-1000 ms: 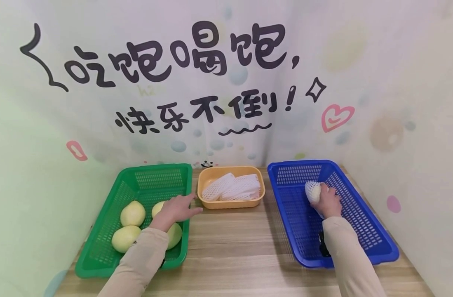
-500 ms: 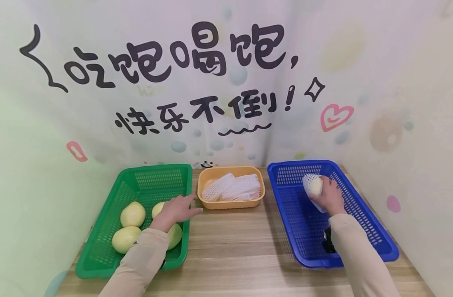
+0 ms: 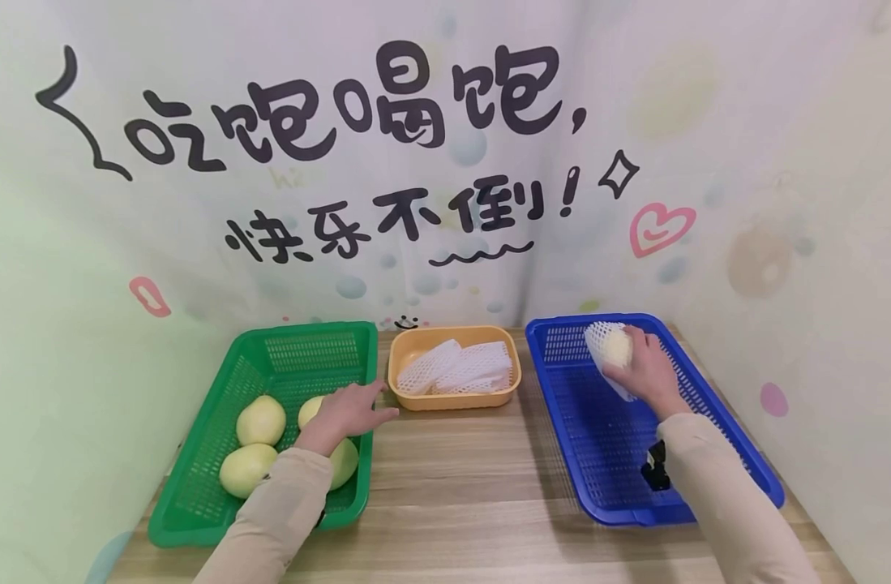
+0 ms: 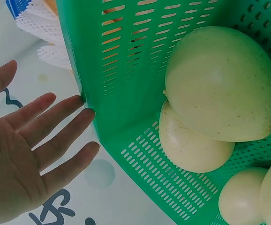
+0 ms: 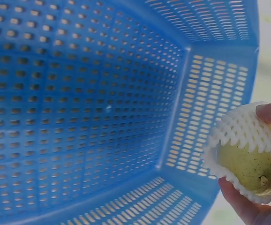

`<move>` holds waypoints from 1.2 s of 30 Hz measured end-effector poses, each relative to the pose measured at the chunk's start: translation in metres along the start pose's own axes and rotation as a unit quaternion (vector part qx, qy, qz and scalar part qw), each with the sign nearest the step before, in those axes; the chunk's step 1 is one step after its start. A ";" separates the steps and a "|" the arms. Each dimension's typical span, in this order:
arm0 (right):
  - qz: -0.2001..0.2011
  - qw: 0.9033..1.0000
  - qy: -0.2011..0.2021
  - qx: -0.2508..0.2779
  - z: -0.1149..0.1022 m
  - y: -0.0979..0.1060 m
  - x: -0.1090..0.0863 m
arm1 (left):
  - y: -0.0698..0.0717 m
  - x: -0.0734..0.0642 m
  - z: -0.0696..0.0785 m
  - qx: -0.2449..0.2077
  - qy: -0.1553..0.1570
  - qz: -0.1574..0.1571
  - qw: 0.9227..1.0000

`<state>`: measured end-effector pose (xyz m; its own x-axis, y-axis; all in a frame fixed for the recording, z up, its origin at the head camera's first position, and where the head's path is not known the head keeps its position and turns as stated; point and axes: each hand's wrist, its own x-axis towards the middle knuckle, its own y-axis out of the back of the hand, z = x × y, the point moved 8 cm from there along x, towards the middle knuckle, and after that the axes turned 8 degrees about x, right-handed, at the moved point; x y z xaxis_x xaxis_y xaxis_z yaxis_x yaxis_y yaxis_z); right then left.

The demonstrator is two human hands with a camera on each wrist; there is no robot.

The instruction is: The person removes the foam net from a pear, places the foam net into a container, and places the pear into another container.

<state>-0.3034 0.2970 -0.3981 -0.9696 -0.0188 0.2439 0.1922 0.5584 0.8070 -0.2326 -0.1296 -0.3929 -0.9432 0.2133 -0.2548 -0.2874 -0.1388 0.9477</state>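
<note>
My right hand (image 3: 651,375) grips a pale yellow-green melon (image 5: 252,164) partly covered by a white foam net sleeve (image 5: 248,126), over the back part of the blue basket (image 3: 572,454). Its thumb and fingers lie on either side of the net, and the stem end of the fruit shows bare in the right wrist view. With fingers spread and nothing held, my left hand (image 3: 352,412) hovers at the right rim of the green basket (image 4: 86,56). In that basket lie several bare melons (image 4: 222,84), partly hidden by the left hand and sleeve in the head view.
Between the two baskets, near the wall, a shallow orange-yellow tray (image 3: 456,402) holds several white foam net sleeves (image 3: 477,367). All three containers stand on a wood-grain table (image 3: 460,503). A printed backdrop (image 3: 445,178) rises behind it, with side walls at both ends.
My right hand has moved upward in the head view with the melon, toward the back of the blue basket, and turned slightly. My left hand has stayed in place.
</note>
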 end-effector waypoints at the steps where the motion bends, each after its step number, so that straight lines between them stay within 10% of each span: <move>1: -0.001 1.000 0.004 0.001 -0.003 0.001 0.001 | 0.000 0.000 0.000 0.000 0.001 0.000 1.000; 21: 0.002 0.996 0.083 0.022 -0.073 0.009 0.003 | -0.001 0.001 0.001 0.003 0.004 0.000 1.000; 36: -0.050 0.983 0.169 0.056 -0.160 -0.031 -0.020 | 0.000 0.000 0.000 0.005 0.006 0.002 1.000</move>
<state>-0.2653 0.1474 -0.3418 -0.8732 -0.3419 0.3473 0.0630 0.6274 0.7761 -0.2328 -0.1291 -0.3932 -0.9461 0.2017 -0.2534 -0.2823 -0.1302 0.9505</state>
